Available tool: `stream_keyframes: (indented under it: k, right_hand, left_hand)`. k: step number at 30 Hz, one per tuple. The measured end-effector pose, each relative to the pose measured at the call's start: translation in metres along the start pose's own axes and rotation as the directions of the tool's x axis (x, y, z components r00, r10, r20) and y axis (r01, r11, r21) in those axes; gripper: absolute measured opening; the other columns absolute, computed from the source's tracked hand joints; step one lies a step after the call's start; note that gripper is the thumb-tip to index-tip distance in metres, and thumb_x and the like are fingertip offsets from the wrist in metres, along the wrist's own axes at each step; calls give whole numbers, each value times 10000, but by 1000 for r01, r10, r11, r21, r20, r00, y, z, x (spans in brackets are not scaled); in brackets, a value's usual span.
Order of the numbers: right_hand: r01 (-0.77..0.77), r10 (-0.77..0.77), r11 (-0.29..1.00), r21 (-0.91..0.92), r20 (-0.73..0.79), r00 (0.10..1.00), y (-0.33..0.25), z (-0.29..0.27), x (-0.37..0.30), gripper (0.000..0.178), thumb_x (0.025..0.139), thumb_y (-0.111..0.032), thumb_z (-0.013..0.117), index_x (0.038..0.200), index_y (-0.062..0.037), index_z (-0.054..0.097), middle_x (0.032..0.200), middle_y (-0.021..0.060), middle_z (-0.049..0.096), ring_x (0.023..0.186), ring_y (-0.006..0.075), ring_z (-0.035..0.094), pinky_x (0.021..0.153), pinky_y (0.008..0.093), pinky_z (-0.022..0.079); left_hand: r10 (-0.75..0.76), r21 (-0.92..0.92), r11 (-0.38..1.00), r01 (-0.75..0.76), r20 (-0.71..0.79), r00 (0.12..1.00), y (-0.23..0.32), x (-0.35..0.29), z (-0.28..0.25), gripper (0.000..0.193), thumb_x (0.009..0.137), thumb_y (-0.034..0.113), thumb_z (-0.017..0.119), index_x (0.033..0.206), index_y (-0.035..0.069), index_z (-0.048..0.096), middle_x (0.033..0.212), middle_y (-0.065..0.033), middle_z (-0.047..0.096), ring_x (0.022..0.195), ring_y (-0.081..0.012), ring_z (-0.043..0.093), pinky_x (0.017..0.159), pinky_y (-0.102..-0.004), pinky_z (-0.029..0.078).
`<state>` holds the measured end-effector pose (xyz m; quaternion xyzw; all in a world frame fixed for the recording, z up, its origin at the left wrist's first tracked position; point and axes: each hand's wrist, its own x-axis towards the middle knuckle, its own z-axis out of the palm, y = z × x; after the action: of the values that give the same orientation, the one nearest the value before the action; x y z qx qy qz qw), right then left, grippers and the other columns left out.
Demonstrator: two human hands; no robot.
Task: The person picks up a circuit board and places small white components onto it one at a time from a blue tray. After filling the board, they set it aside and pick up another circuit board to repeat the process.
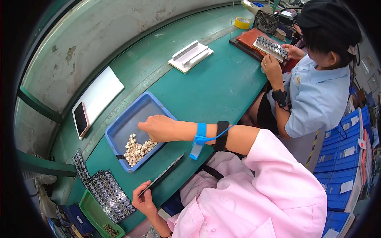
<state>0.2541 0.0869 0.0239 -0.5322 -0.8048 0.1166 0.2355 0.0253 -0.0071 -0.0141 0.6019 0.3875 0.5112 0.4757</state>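
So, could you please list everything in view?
Table: one, green, centre.
Large tray: one, blue, on table.
Round parts: many, pale, in large tray.
Board strip: one, dark, lower centre.
Board pile: one, black and silver, lower left.
Small tray: one, green, beside pile.
Sheet: one, white, left.
Phone: one, black and pink, on sheet.
Stand: one, white, upper centre.
Tape roll: one, yellow, upper right.
Fan: one, black, upper right.
Co-worker: one, blue shirt, right.
Second strip: one, silver, held by co-worker.
Bins: several, blue, right edge.
Left hand: one, bare, holding board strip.
Right hand: one, bare, over large tray.
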Motion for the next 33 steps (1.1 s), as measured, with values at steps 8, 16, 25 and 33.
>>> stream_keyframes:
  k: [8,16,25,33]
  right_hand:
    - [188,103,690,699,-352,930,-45,-101,-54,77,741,-60,475,744,11,504,623,110,530,550,213,525,509,283,413]
    - [582,-250,-83,809,-582,774,-81,-168,-155,185,726,14,400,564,-5,487,541,115,518,459,232,502,558,358,432]
    - [615,-180,-44,787,-612,770,-84,-159,-150,153,715,10,429,576,-13,490,541,106,512,449,222,494,553,355,430]
    - [637,-80,9,771,-635,769,-86,-155,-136,126,704,6,455,587,-20,493,541,97,507,440,213,487,549,353,427]
  left_hand:
    - [-50,-30,998,49,-65,997,-2,2,-3,128,703,-13,513,830,-24,499,845,-139,552,793,-188,525,767,-283,393]
    - [-28,-56,998,25,-47,999,0,9,-1,123,685,-27,501,807,-17,487,834,-164,547,790,-210,530,762,-293,396]
    - [-25,-95,995,20,-54,998,-7,15,3,128,689,-17,506,815,-15,483,836,-159,542,793,-197,521,760,-290,394]
    - [13,-131,991,-18,-39,999,-14,14,5,125,709,-3,510,830,-18,482,868,-155,533,801,-185,511,770,-285,388]
